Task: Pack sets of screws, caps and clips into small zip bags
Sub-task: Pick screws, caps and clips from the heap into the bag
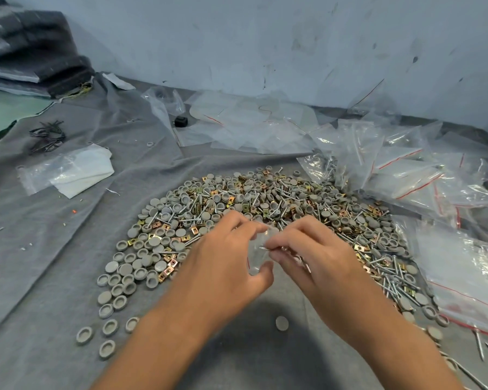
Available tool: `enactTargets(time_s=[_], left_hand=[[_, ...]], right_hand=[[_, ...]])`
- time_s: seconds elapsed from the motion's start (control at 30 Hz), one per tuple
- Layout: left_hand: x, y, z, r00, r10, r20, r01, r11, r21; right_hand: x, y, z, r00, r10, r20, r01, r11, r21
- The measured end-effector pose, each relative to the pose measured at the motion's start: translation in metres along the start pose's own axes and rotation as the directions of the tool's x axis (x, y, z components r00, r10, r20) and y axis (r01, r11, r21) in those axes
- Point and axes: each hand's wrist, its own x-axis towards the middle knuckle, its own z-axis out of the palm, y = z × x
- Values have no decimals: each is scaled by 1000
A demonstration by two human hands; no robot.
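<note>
At frame centre, the left hand (223,266) and right hand (319,257) pinched their fingers closed on one small clear zip bag (258,250) holding screws, above the heap of grey caps (181,220).

Heap of caps, clips and screws (254,220) on the cloth (54,220) — zip bags (420,175) right, behind.

Grey caps (126,269), brassy-gold clips (160,224), silver screws (389,288) — clear bags (459,266), seemingly red-lined — on grey cloth (54,249).
</note>
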Motion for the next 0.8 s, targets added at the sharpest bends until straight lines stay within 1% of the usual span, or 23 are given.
enactTargets(time_s=[0.07,0.1,0.13,0.2,0.27,0.3,0.33,0.37,0.43,0.5,0.53,0.67,0.8], left_hand=[[0,1,0,1000,-3,5,3,1000,-1],[0,1,0,1000,-3,9,3,1000,-3],[0,2,0,1000,-3,14,3,1000,-2],[0,2,0,1000,-6,24,6,1000,0],[0,0,0,1000,-13,25,12,1000,6],[0,0,0,1000,-14,19,14,1000,11],[0,-1,0,1000,-14,13,14,1000,12],[0,-1,-1,1000,-16,6,16,1000,10],[0,-2,-2,1000,-22,-1,22,1000,2],[0,-2,-3,1000,-26,3,26,1000,0],[0,-2,-3,1000,-26,3,26,1000,1],[1,-3,-5,999,-33,-12,33,999,8],[1,-6,-5,999,-36,-10,36,999,11]], right_hand=[[3,-3,2,999,-31,-20,29,992,-120],[4,-4,3,999,-37,-33,32,990,-135],[4,-5,4,998,-20,-51,15,994,-105],[6,-6,5,991,63,-114,-58,997,47],[7,-1,4,968,157,-193,-122,975,184],[7,5,3,951,216,-220,-166,960,225],[8,13,3,934,276,-225,-225,947,229],[7,22,2,924,328,-196,-294,938,186],[3,39,5,914,404,-33,-404,915,4],[-1,46,13,890,434,139,-407,894,-186],[-2,47,18,882,434,184,-388,891,-237],[6,46,28,889,417,190,-343,880,-328],[5,48,33,895,373,246,-257,880,-399]])
